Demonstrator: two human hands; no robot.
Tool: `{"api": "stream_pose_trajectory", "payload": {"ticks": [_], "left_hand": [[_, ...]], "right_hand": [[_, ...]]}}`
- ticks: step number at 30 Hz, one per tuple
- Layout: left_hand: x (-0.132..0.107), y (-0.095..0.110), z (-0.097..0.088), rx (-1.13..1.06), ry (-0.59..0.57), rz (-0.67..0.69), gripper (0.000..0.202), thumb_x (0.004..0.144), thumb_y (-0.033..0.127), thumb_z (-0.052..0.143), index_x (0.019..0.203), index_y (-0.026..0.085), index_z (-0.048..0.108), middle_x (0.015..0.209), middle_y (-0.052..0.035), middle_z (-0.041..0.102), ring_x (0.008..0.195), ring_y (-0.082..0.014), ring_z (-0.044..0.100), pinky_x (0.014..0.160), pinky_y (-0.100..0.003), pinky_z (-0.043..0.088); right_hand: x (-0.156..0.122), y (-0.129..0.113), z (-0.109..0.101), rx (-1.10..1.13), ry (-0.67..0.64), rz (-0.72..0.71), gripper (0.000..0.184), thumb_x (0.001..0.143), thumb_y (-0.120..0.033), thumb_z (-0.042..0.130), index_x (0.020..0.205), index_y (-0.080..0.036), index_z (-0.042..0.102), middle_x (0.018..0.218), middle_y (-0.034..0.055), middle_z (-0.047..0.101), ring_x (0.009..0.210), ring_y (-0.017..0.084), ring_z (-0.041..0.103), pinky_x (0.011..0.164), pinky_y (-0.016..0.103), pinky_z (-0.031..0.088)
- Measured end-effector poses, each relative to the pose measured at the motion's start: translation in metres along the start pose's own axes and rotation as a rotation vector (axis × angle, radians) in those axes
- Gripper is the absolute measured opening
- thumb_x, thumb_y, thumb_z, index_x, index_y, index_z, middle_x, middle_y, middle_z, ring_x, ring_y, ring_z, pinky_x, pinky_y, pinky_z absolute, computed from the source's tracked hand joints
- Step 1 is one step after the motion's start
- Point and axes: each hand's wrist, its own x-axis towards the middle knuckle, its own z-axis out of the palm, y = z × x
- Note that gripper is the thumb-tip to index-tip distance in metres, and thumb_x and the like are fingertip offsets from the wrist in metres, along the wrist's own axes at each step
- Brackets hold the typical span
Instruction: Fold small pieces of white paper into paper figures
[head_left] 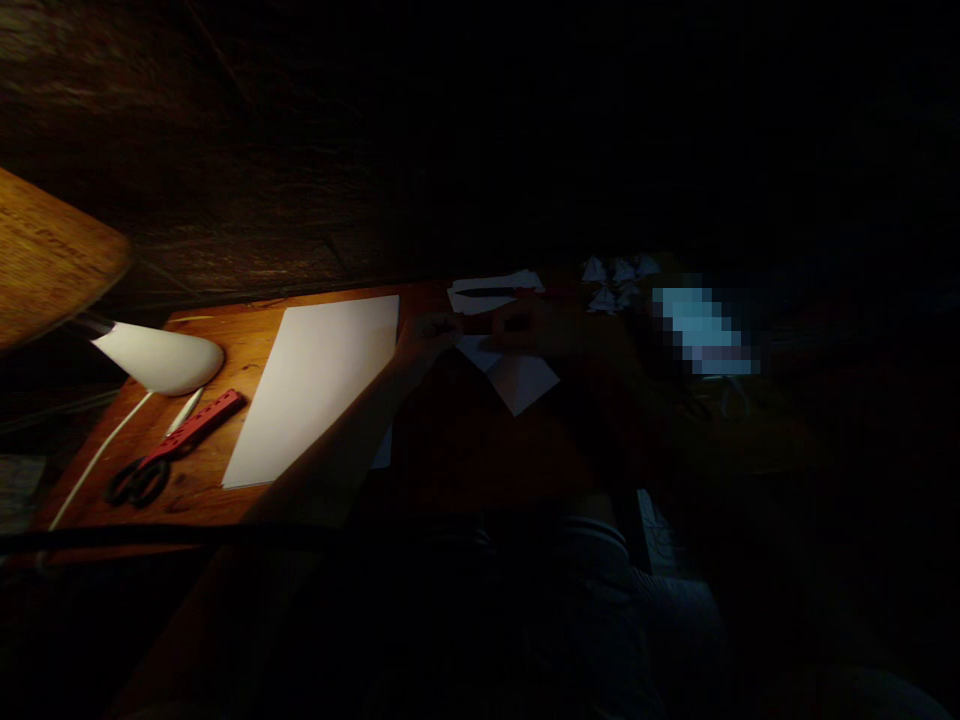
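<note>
In the dim middle of the table, a partly folded piece of white paper (521, 383) points one corner toward me. My left hand (429, 335) is closed at its upper left edge, fingers pinched. Over its upper right part, my right hand (525, 328) is bent with its fingers closed on the paper. Shadow hides most of the fingertips. Left of my left forearm lies a stack of white paper sheets (319, 390), lit by the lamp.
At left stand a white lamp (161, 358) and its cord; scissors with black handles (148, 481) and a white pen (184, 412) lie close by. Behind my hands are papers (532, 281) with a dark slim object. Several small folded paper shapes (602, 298) and a blurred bright rectangle (701, 325) are farther right.
</note>
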Motion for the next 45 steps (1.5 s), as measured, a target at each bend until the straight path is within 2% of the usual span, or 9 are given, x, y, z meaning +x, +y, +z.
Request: {"api": "stream_pose_trajectory", "payload": {"ticks": [5,11,15,20,23,27,35,42,45], "left_hand": [[0.0,-0.001,-0.001,-0.003,-0.027,0.006,0.015,0.061,0.032,0.067,0.058,0.02,0.058,0.058,0.0028,0.05,0.057,-0.0113,0.043,0.057,-0.027,0.032],[0.001,-0.001,-0.006,-0.082,0.075,-0.006,0.016,0.067,0.032,0.066,0.061,0.021,0.056,0.059,0.0021,0.052,0.058,-0.0119,0.047,0.06,-0.027,0.038],[-0.001,0.002,-0.006,-0.11,0.088,0.005,0.017,0.068,0.035,0.071,0.068,0.021,0.063,0.064,0.0009,0.058,0.062,-0.013,0.052,0.062,-0.027,0.04],[-0.004,0.004,-0.002,-0.063,0.004,0.04,0.024,0.071,0.043,0.074,0.08,0.02,0.071,0.075,-0.0014,0.065,0.071,-0.016,0.056,0.066,-0.028,0.043],[-0.002,0.0,-0.001,0.015,-0.04,0.035,0.023,0.066,0.041,0.077,0.072,0.021,0.067,0.071,-0.0001,0.062,0.07,-0.016,0.055,0.067,-0.029,0.043],[0.001,-0.005,-0.003,0.042,-0.074,0.041,0.025,0.065,0.039,0.076,0.062,0.021,0.06,0.062,0.0019,0.055,0.065,-0.0143,0.05,0.064,-0.028,0.039],[-0.003,0.005,-0.005,0.041,-0.168,0.052,0.019,0.066,0.033,0.078,0.065,0.02,0.064,0.065,0.0017,0.057,0.065,-0.0137,0.05,0.063,-0.027,0.038],[0.002,-0.006,-0.004,0.014,-0.046,0.021,0.013,0.064,0.026,0.07,0.061,0.02,0.058,0.059,0.0036,0.051,0.061,-0.0128,0.048,0.06,-0.027,0.036],[0.004,-0.01,-0.006,0.008,0.0,-0.006,0.012,0.064,0.025,0.069,0.06,0.019,0.059,0.059,0.0035,0.052,0.059,-0.0123,0.047,0.059,-0.027,0.036]], "right_hand": [[-0.002,-0.002,-0.004,0.019,-0.026,0.024,0.041,0.083,-0.052,0.078,0.068,-0.019,0.058,0.066,-0.004,0.049,0.062,0.01,0.04,0.059,0.027,0.03],[-0.005,0.006,-0.017,0.032,0.019,0.043,0.041,0.08,-0.05,0.08,0.065,-0.02,0.057,0.063,-0.0046,0.045,0.06,0.01,0.039,0.057,0.028,0.029],[-0.006,0.011,-0.02,0.059,0.041,0.026,0.042,0.08,-0.05,0.081,0.064,-0.02,0.057,0.064,-0.0035,0.048,0.062,0.011,0.041,0.058,0.028,0.031],[-0.004,0.01,-0.014,0.066,-0.007,0.015,0.042,0.083,-0.049,0.081,0.066,-0.019,0.056,0.064,-0.0051,0.045,0.062,0.01,0.038,0.058,0.027,0.029],[-0.002,0.008,-0.008,0.056,-0.075,0.02,0.045,0.086,-0.052,0.079,0.067,-0.019,0.055,0.063,-0.0062,0.044,0.06,0.009,0.035,0.057,0.027,0.027],[-0.002,0.004,-0.004,0.016,-0.088,0.026,0.049,0.086,-0.058,0.078,0.067,-0.019,0.054,0.066,-0.0047,0.048,0.063,0.009,0.039,0.057,0.027,0.027],[-0.002,0.004,-0.006,0.019,-0.098,0.032,0.049,0.085,-0.059,0.077,0.067,-0.02,0.053,0.064,-0.0069,0.041,0.059,0.008,0.032,0.057,0.027,0.027],[-0.002,-0.001,-0.002,0.02,-0.112,0.011,0.046,0.088,-0.053,0.076,0.068,-0.02,0.051,0.067,-0.0059,0.043,0.062,0.009,0.035,0.06,0.026,0.028],[-0.001,0.003,-0.002,0.022,-0.103,0.008,0.047,0.088,-0.054,0.076,0.068,-0.02,0.05,0.066,-0.0058,0.043,0.062,0.009,0.036,0.06,0.026,0.028]]}}
